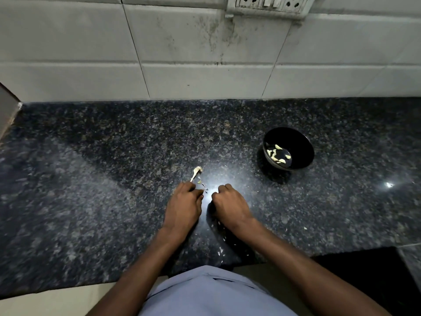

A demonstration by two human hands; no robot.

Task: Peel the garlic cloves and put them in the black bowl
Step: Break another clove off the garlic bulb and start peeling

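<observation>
Garlic cloves (279, 153), peeled and pale, sit in the black bowl (300, 153), well right of and beyond both hands. Nearest the camera: light blue clothing (211, 293) at the counter (91, 201) edge, forearms reaching forward over it. White peel flecks (220, 249) lie scattered on the dark speckled granite between the forearms, close to the edge. Left hand (183, 206) is knuckles up, fingers curled under, fingertips down at the counter; what it pinches, if anything, is hidden. Right hand (229, 206) is just beside it, not touching, also knuckles up with fingers curled under; cannot tell if it holds anything. Bright light reflection on the counter between the two sets of knuckles. Just beyond the left hand: small skin scraps (200, 182), then a bare garlic stem (196, 173) with its root end pointing away, lying flat on the counter. Bowl stands upright, cloves gathered in its bottom left part. Behind the counter a grey tiled wall (182, 53), stained near the socket plate (271, 5) at top.
</observation>
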